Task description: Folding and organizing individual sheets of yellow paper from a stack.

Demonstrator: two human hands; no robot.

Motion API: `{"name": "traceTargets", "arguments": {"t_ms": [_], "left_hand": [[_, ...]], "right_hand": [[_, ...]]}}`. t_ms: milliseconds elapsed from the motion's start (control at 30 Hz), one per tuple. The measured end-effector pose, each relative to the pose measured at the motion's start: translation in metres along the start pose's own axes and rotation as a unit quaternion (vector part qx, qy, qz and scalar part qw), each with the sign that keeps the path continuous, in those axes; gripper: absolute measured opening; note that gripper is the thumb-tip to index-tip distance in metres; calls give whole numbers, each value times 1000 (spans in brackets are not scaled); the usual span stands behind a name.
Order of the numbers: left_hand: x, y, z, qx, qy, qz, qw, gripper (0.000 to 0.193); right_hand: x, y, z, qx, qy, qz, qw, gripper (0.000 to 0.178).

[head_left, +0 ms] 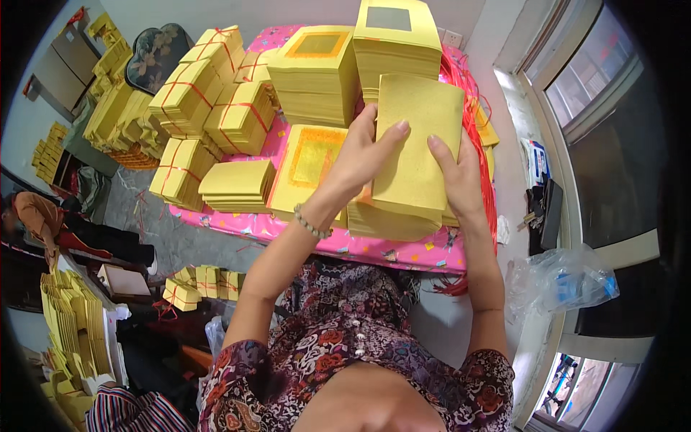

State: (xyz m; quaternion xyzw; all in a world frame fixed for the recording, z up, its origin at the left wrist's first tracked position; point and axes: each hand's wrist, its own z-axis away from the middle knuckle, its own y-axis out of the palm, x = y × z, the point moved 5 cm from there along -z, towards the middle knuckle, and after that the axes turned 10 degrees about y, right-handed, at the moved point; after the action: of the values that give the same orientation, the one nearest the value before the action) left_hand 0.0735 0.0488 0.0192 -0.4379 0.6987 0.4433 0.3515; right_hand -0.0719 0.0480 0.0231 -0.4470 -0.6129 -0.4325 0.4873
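Between my hands, a sheaf of plain yellow paper [421, 144] is held tilted above another yellow stack [396, 222] near the table's front edge. My left hand [367, 155] grips its left side, thumb lying over the top sheet. On the right edge, my right hand [459, 173] is closed round the sheaf, thumb on top and fingers mostly hidden behind. Left of my left wrist lies a flat stack with an orange-bordered gold square [309, 162]. Two tall paper stacks stand behind: one with an orange-framed print [317, 79], the other with a grey square [397, 54].
Bundles tied with red string [183, 93] are piled on the left of the pink-covered table [331, 247]. Red strings [484, 173] hang at its right edge. A clear plastic bag [565, 281] lies by the window. Another person [54, 223] bends beside more yellow paper at far left.
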Motion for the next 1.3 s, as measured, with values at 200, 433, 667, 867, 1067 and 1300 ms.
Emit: {"name": "traceTargets", "arguments": {"t_ms": [200, 433, 667, 867, 1067, 1300], "left_hand": [[16, -3, -7, -15, -26, 16, 999, 42], [18, -5, -7, -18, -25, 25, 999, 44], [3, 0, 6, -36, 23, 30, 999, 44], [6, 0, 11, -23, 157, -42, 986, 40], [3, 6, 19, -19, 170, -62, 983, 41], [-6, 8, 19, -3, 147, 0, 989, 36]], "right_hand": [[-22, -4, -9, 54, 119, -110, 985, 36], [-25, -3, -11, 59, 114, -104, 986, 36], [-5, 6, 2, 11, -25, 43, 999, 44], [-4, 2, -3, 19, -22, -5, 1000, 40], [4, 6, 0, -15, -72, -36, 997, 35], [12, 4, -3, -27, -87, -30, 995, 32]]}}
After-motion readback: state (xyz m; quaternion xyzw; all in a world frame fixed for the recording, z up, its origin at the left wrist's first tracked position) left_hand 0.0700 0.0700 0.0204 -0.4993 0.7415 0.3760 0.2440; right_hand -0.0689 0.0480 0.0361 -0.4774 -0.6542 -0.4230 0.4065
